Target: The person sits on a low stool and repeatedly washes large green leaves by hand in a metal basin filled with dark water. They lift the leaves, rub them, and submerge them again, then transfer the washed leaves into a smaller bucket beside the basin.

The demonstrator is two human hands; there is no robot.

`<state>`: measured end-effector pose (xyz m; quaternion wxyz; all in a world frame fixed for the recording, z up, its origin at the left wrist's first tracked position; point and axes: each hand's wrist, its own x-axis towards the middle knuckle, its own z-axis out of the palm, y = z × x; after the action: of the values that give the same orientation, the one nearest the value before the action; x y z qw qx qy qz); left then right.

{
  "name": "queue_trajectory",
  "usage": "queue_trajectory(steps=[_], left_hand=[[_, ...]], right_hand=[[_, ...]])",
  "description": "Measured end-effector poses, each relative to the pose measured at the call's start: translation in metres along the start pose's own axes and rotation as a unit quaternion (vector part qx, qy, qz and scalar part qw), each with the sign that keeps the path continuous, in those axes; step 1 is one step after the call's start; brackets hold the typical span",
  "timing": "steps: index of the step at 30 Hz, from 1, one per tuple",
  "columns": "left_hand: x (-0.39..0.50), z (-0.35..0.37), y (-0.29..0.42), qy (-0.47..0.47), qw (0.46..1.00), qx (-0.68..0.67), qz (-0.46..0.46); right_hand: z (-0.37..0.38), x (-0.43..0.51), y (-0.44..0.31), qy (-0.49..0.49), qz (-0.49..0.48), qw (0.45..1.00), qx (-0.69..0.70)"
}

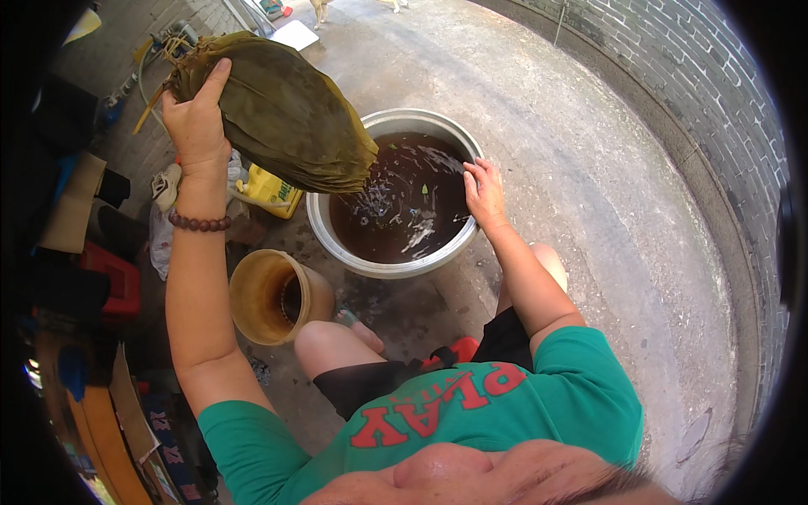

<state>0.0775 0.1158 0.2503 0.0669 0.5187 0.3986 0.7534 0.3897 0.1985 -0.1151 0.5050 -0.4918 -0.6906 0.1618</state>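
My left hand (199, 123) grips a thick bundle of large olive-brown leaves (287, 110) by its stem end, with the thumb on top. The bundle is tilted, its tips hanging above the left side of a round metal basin (394, 270). Dark brown water (391, 233) stands in the basin, and its surface is disturbed below the leaf tips. Small green leaf bits float there. On the basin's right rim rests my right hand (486, 192), fingers slightly apart and holding nothing.
A stained plastic bucket (319, 293) with dark contents stands left of my knee. Behind it sit a yellow jug (268, 189) and a shoe (166, 187). Stacked boards (101, 423) are at the lower left. A brick wall (707, 82) runs along the right. An animal's legs (320, 11) show at the top.
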Motion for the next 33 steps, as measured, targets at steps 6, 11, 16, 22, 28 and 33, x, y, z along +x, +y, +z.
queue_trajectory(steps=[6, 11, 16, 22, 28, 33], left_hand=[[-0.002, -0.003, -0.001, 0.008, 1.000, -0.018, 0.003], [-0.007, -0.024, -0.003, 0.040, 0.999, -0.026, -0.015], [0.004, -0.101, 0.011, 0.133, 0.990, -0.020, -0.029], [-0.002, -0.235, 0.048, 0.191, 0.979, -0.006, -0.069], [-0.066, -0.304, 0.016, 0.167, 0.954, 0.238, -0.065], [-0.144, -0.357, -0.082, 0.157, 0.955, 0.179, -0.176]], right_hand=[[0.002, 0.000, 0.003, 0.007, -0.011, 1.000, -0.001], [0.003, 0.001, 0.006, 0.008, -0.012, 1.000, -0.001], [0.004, 0.002, 0.012, 0.005, -0.031, 0.999, -0.014], [0.004, 0.002, 0.019, -0.024, -0.006, 1.000, -0.013], [0.002, 0.004, 0.020, -0.056, 0.008, 0.997, -0.043], [-0.001, 0.003, 0.021, -0.072, 0.037, 0.996, -0.025]])
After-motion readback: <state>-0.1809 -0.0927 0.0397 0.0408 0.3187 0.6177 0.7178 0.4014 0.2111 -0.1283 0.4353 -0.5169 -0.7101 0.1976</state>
